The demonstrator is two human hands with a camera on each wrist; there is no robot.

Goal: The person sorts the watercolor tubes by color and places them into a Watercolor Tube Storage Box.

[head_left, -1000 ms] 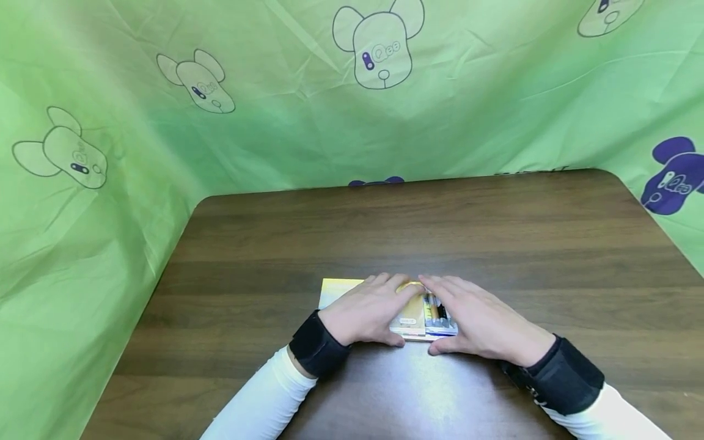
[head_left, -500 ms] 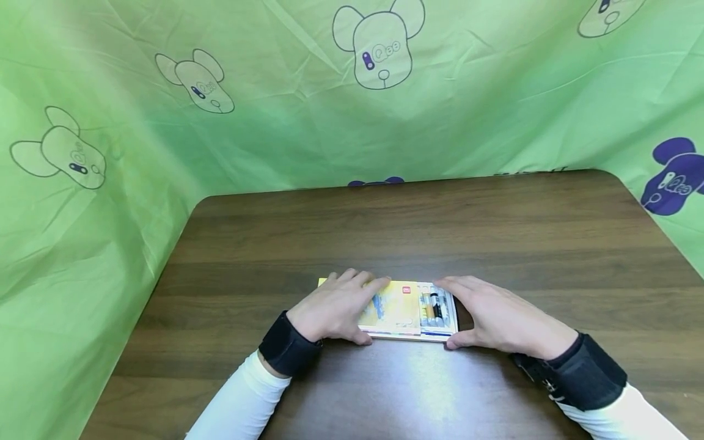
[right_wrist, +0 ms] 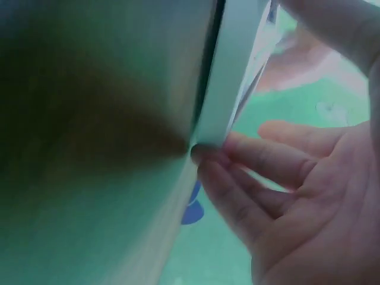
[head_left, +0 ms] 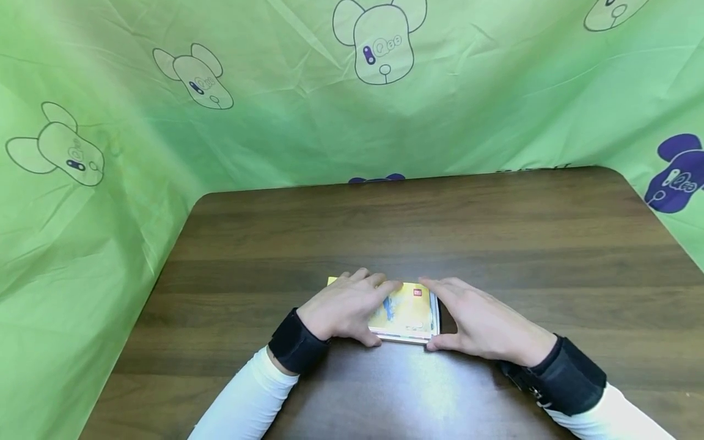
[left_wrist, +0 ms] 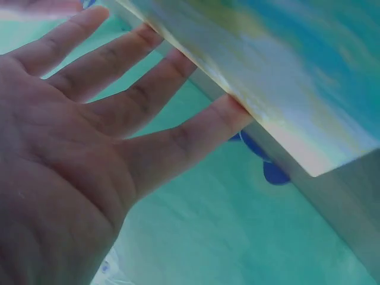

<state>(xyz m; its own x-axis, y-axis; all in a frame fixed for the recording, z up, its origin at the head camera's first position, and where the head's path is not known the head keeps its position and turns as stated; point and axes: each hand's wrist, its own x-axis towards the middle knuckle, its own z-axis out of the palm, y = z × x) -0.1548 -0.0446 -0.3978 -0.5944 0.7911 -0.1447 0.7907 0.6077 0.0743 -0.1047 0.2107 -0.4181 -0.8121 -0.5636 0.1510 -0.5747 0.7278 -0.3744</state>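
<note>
A flat yellow crayon box (head_left: 409, 311) with a small red label lies on the table in the head view. A narrow pale strip of its inner tray (head_left: 435, 315) shows at the right end. My left hand (head_left: 349, 308) grips the box across its left half, thumb at the near edge and fingers over the far edge. In the left wrist view, its fingertips touch the edge of the painted cover (left_wrist: 285, 83). My right hand (head_left: 473, 315) spans the right end, thumb at the near corner, forefinger at the far one. In the right wrist view, its fingertips meet the pale box side (right_wrist: 228, 89).
The brown wooden table (head_left: 385, 235) extends around both hands. A green curtain (head_left: 286, 134) with printed animal heads hangs behind it and along the left side. Black bands (head_left: 299, 339) wrap both wrists.
The tray of crayons, in sight at the right end half a second ago, has slid left into the yellow sleeve, the right hand moving left with it. The left hand has shifted slightly right.
</note>
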